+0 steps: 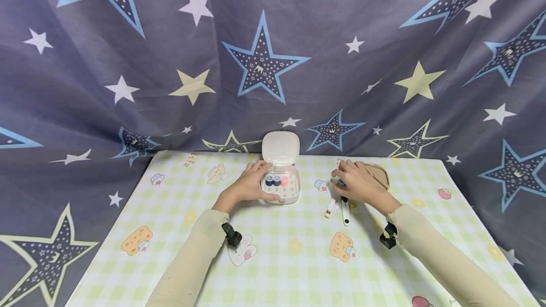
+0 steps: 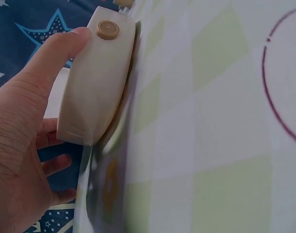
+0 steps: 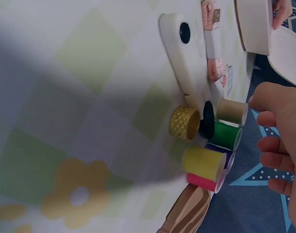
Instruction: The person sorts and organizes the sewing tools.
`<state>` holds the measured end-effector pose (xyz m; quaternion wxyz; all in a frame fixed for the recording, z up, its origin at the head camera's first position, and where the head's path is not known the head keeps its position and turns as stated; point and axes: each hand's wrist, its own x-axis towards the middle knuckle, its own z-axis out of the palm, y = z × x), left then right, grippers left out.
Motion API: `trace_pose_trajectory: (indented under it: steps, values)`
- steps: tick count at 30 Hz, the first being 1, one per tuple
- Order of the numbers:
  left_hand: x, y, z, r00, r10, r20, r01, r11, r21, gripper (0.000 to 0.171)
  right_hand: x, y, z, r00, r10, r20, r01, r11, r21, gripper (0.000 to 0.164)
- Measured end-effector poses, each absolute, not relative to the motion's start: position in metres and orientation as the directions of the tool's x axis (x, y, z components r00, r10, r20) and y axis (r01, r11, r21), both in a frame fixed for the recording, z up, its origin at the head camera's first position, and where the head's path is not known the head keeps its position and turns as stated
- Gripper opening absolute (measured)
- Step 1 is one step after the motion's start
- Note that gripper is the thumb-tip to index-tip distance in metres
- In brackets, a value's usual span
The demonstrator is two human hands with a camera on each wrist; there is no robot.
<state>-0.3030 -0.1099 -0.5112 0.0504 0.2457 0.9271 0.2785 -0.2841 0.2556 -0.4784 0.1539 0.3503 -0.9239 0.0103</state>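
My left hand (image 1: 251, 185) holds the left side of a white lidded box (image 1: 294, 198), its thumb on the front near a round tan button (image 2: 108, 30). Inside sit a navy thread spool (image 1: 269, 181), a grey spool (image 1: 277, 181) and a pink spool (image 1: 284, 181), among small pegs. Over on the right, my right hand (image 1: 362, 185) hovers with loosely bent fingers at a group of thread spools. Its thumb is by the beige spool (image 3: 231, 111); contact is unclear. Beside that are a green spool (image 3: 226, 136), a purple spool (image 3: 229, 158), a yellow spool (image 3: 202, 162) and a magenta spool (image 3: 202, 181).
Near the spools lie a gold dotted thimble (image 3: 179, 122), a long white tool (image 3: 179, 58) with black spots, and a small pink-and-white item (image 1: 330, 207). A tan tray-like piece (image 1: 379, 174) lies behind the right hand. The box's raised lid (image 1: 280, 147) stands near the curtain (image 1: 239, 122).
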Motion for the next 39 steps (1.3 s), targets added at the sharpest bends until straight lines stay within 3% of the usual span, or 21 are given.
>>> trace_pose_trajectory:
  steps: [7, 31, 39]
  values:
    - [-0.301, -0.109, -0.510, -0.875, 0.483, 0.036, 0.423, 0.725, 0.544, 0.113, -0.285, 0.257, -0.482, -0.679, -0.670, 0.299, -0.658, 0.737, 0.158, 0.023]
    - [-0.300, -0.109, -0.511, -0.876, 0.480, 0.053, 0.425, 0.716, 0.553, 0.111, -0.291, 0.253, -0.486, -0.733, -0.650, 0.198, -0.630, 0.760, 0.162, 0.016]
    - [-0.300, -0.109, -0.512, -0.876, 0.479, 0.053, 0.422, 0.709, 0.564, 0.112, -0.293, 0.254, -0.490, -0.712, -0.667, 0.220, -0.644, 0.745, 0.173, 0.016]
